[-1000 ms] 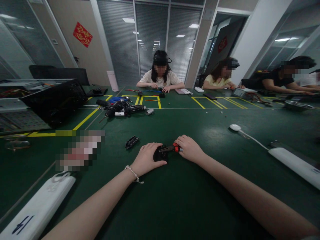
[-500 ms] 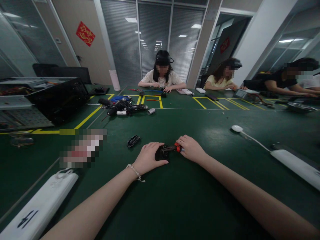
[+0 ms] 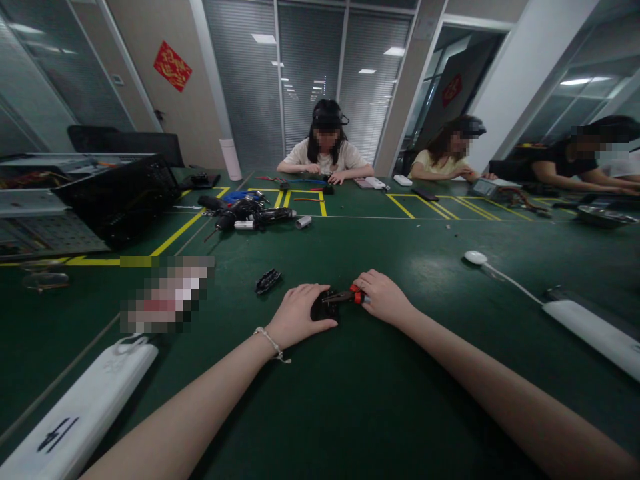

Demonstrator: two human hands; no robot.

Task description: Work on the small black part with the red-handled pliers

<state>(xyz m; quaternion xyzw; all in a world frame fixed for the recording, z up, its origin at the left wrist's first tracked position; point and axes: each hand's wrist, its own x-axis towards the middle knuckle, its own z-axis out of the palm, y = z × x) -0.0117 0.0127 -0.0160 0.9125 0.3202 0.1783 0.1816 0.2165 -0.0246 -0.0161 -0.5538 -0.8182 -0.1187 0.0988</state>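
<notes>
My left hand [image 3: 299,311] grips a small black part [image 3: 320,308] from its left side, thumb below and fingers above, pressed to the green table [image 3: 325,407]. In my right hand [image 3: 383,293] are pliers [image 3: 356,295] with red-and-blue handles, the fingers wrapped round them. The narrow dark jaws of the pliers point left and rest over the black part; whether they pinch anything is too small to tell. A second black part [image 3: 269,282], open-framed, lies on the table to the upper left of my left hand.
Further back lie a black power drill [image 3: 233,217] and metal cylinders [image 3: 303,222]. A computer case [image 3: 115,200] stands at left. White power banks lie left [image 3: 85,407] and right [image 3: 590,333]; a white round-ended cable [image 3: 475,257] is at right. Several people sit across the table.
Both hands, the pliers and the black part keep their places. The whole view shifts very slightly.
</notes>
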